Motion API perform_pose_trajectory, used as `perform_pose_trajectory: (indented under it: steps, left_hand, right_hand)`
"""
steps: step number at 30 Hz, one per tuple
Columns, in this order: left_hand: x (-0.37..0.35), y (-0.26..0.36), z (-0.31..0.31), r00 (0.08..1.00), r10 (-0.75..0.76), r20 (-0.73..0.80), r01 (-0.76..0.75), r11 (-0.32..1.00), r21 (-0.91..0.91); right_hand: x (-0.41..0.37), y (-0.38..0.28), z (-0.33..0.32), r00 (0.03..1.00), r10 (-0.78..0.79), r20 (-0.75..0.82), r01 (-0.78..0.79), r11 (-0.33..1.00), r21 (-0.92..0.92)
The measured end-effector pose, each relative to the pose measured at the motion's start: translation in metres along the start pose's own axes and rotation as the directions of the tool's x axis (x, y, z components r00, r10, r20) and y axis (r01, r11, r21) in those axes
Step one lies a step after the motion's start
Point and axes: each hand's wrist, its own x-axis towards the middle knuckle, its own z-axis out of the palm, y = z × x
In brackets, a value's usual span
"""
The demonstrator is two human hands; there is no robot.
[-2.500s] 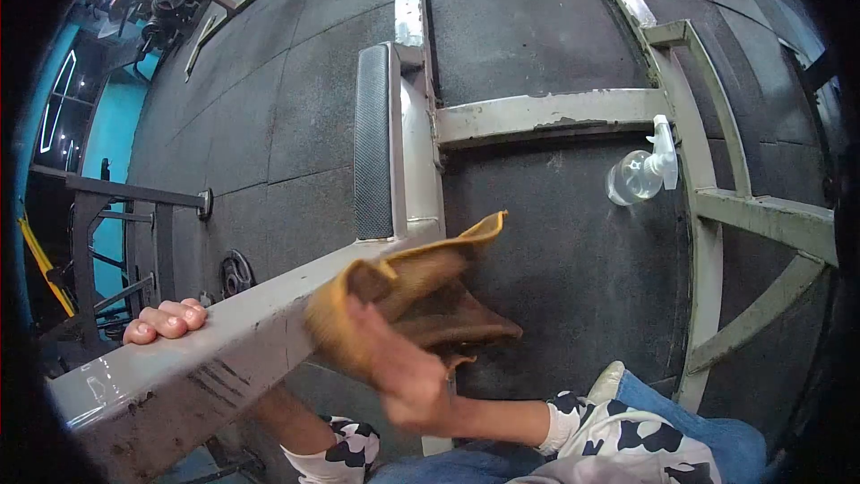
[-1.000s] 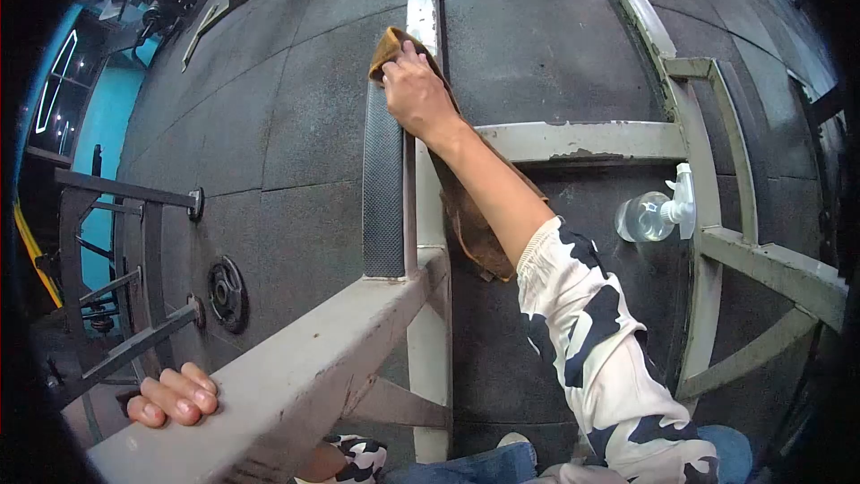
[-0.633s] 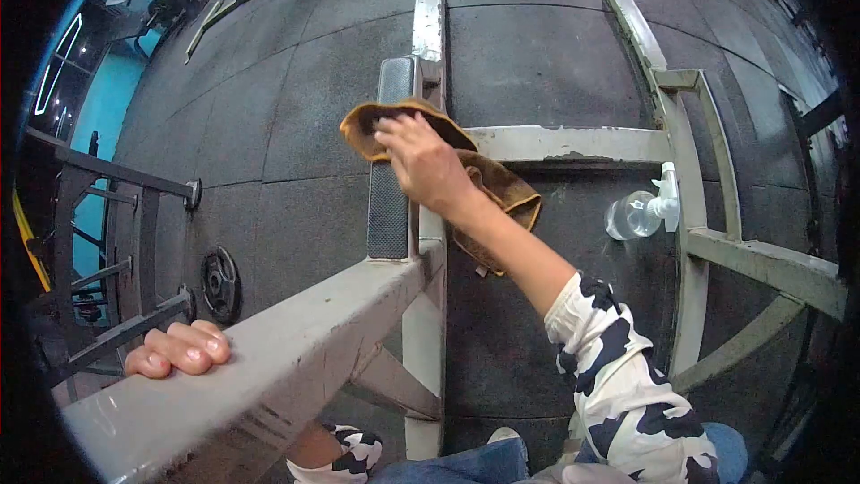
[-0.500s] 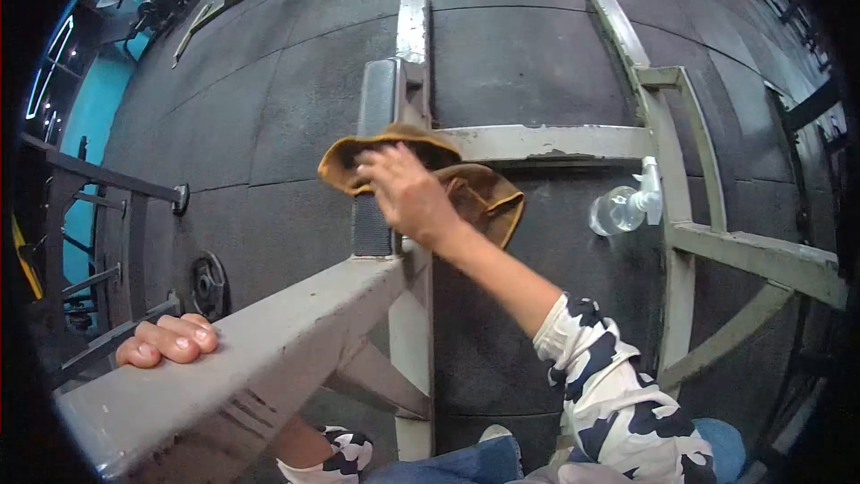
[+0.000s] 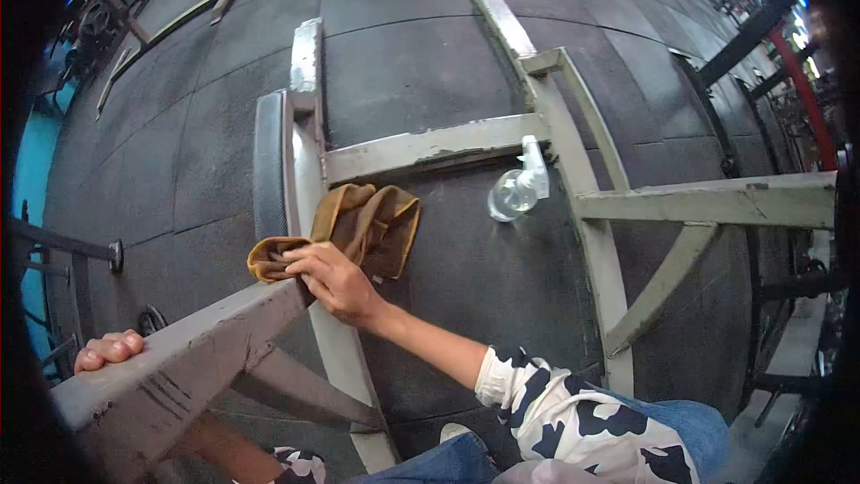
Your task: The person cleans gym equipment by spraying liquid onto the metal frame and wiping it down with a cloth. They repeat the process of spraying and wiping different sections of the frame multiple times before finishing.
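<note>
My right hand [image 5: 339,285] is closed on a brown cloth [image 5: 365,224] with yellow-orange edging, pressing part of it against the end of a grey metal beam [image 5: 210,332]. The rest of the cloth hangs in folds to the right of the beam. Over the beam's near left edge curl the fingertips of my left hand [image 5: 111,350]; its palm is hidden behind the metal. Just beyond the cloth, a black textured pad [image 5: 271,170] is fixed to the frame.
A clear spray bottle [image 5: 517,191] with a white trigger stands on the dark rubber floor, beside the right-hand frame rail [image 5: 591,251]. A crossbar [image 5: 439,145] joins the two rails. Other gym equipment lines both sides.
My right hand and the cloth have moved from the pad down to the beam's end. My left hand stays on the beam. The whole view has shifted and turned.
</note>
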Motion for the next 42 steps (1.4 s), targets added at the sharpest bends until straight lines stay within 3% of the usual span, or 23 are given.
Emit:
perform_pose_trajectory:
  steps: [2, 3, 4, 7, 9, 11, 12, 13, 15, 16, 17, 18, 19, 21, 23, 25, 27, 29, 30, 31, 33, 38, 42]
  left_hand:
    - [-0.006, -0.002, 0.005, 0.999, 0.020, -0.046, -0.017, 0.998, 0.059]
    - [-0.005, -0.003, 0.009, 0.994, 0.038, -0.098, -0.024, 0.991, 0.135]
    - [-0.002, -0.004, 0.016, 0.995, 0.040, -0.091, -0.029, 0.992, 0.121]
    - [0.004, 0.000, 0.030, 0.998, 0.022, -0.051, -0.025, 0.999, -0.047]
    - [0.003, 0.003, 0.029, 0.994, -0.004, -0.107, -0.002, 0.998, -0.063]
    - [-0.001, 0.000, 0.021, 0.991, -0.010, -0.131, -0.002, 0.996, -0.089]
    - [-0.002, -0.002, 0.018, 0.987, -0.015, -0.159, -0.002, 0.995, -0.103]
    - [-0.004, -0.006, 0.017, 0.987, -0.018, -0.160, 0.000, 0.994, -0.111]
    - [-0.005, -0.014, 0.015, 0.905, 0.157, -0.396, 0.004, 0.927, 0.375]
    - [-0.005, -0.015, 0.013, 0.906, 0.154, -0.394, 0.004, 0.929, 0.371]
    - [-0.006, -0.013, 0.009, 0.924, 0.160, -0.348, 0.048, 0.854, 0.518]
    - [-0.010, -0.012, 0.002, 0.940, 0.158, -0.303, 0.084, 0.753, 0.653]
    - [-0.014, -0.011, -0.010, 0.940, 0.155, -0.304, 0.086, 0.754, 0.651]
    - [-0.024, -0.013, -0.045, 0.995, 0.026, -0.101, -0.015, 0.994, 0.106]
    - [-0.027, -0.016, -0.076, 0.998, 0.037, -0.057, -0.034, 0.998, 0.053]
    - [-0.030, -0.016, -0.101, 0.999, 0.053, -0.013, -0.053, 0.999, -0.002]
    - [-0.034, -0.017, -0.123, 0.995, -0.076, 0.060, 0.086, 0.975, -0.205]
    - [-0.035, -0.029, -0.156, 0.993, -0.030, 0.114, 0.058, 0.968, -0.244]
    - [-0.034, -0.035, -0.164, 0.986, 0.017, 0.165, 0.030, 0.960, -0.279]
    - [-0.013, -0.024, -0.079, 0.987, 0.125, 0.098, -0.128, 0.991, 0.029]
    - [0.031, -0.003, 0.090, 0.941, 0.335, -0.041, -0.215, 0.688, 0.693]
    - [0.023, -0.003, 0.064, 0.870, 0.417, -0.264, -0.107, 0.682, 0.724]
    - [0.019, -0.010, 0.067, 0.855, 0.408, -0.320, -0.090, 0.724, 0.684]
  right_hand:
    - [-0.019, -0.010, -0.017, 0.967, 0.252, -0.029, -0.250, 0.967, 0.038]
    - [-0.030, -0.014, -0.027, 0.967, 0.250, -0.041, -0.249, 0.968, 0.026]
    - [-0.042, -0.018, -0.039, 0.926, 0.360, -0.109, -0.361, 0.932, 0.015]
    - [-0.063, -0.038, -0.076, 0.680, 0.672, -0.294, -0.665, 0.734, 0.140]
    - [-0.078, -0.030, -0.093, 0.686, 0.623, -0.375, -0.635, 0.765, 0.110]
    - [-0.092, -0.018, -0.108, 0.721, 0.668, -0.183, -0.693, 0.701, -0.169]
    - [-0.095, -0.014, -0.115, 0.691, 0.719, -0.068, -0.710, 0.659, -0.247]
    - [-0.102, -0.008, -0.119, 0.689, 0.721, -0.073, -0.712, 0.655, -0.253]
    - [-0.115, 0.007, -0.126, 0.704, 0.694, 0.154, -0.545, 0.666, -0.509]
    - [-0.113, 0.008, -0.133, 0.729, 0.671, 0.132, -0.544, 0.686, -0.483]
    - [-0.113, 0.008, -0.140, 0.728, 0.674, 0.129, -0.548, 0.683, -0.483]
    - [-0.107, 0.003, -0.150, 0.762, 0.639, -0.102, -0.614, 0.663, -0.428]
    - [-0.103, 0.001, -0.161, 0.746, 0.579, -0.328, -0.666, 0.653, -0.361]
    - [-0.104, 0.006, -0.186, 0.598, 0.521, -0.609, -0.742, 0.647, -0.174]
    - [-0.095, 0.005, -0.207, 0.524, 0.240, -0.817, -0.694, 0.676, -0.247]
    - [-0.088, 0.007, -0.226, 0.496, 0.149, -0.856, -0.689, 0.667, -0.284]
    - [-0.080, 0.012, -0.239, 0.508, 0.209, -0.836, -0.711, 0.649, -0.270]
    - [-0.067, 0.019, -0.249, 0.764, 0.072, -0.641, -0.532, 0.632, -0.563]
    - [-0.060, 0.022, -0.253, 0.793, 0.099, -0.601, -0.508, 0.650, -0.565]
    - [-0.054, 0.025, -0.255, 0.820, 0.123, -0.559, -0.486, 0.666, -0.566]
    - [-0.040, 0.030, -0.259, 0.818, 0.178, -0.548, -0.477, 0.742, -0.471]
    - [-0.028, 0.032, -0.261, 0.744, 0.416, -0.522, -0.558, 0.818, -0.143]
    - [-0.045, 0.045, -0.255, 0.768, 0.324, -0.552, -0.567, 0.744, -0.353]
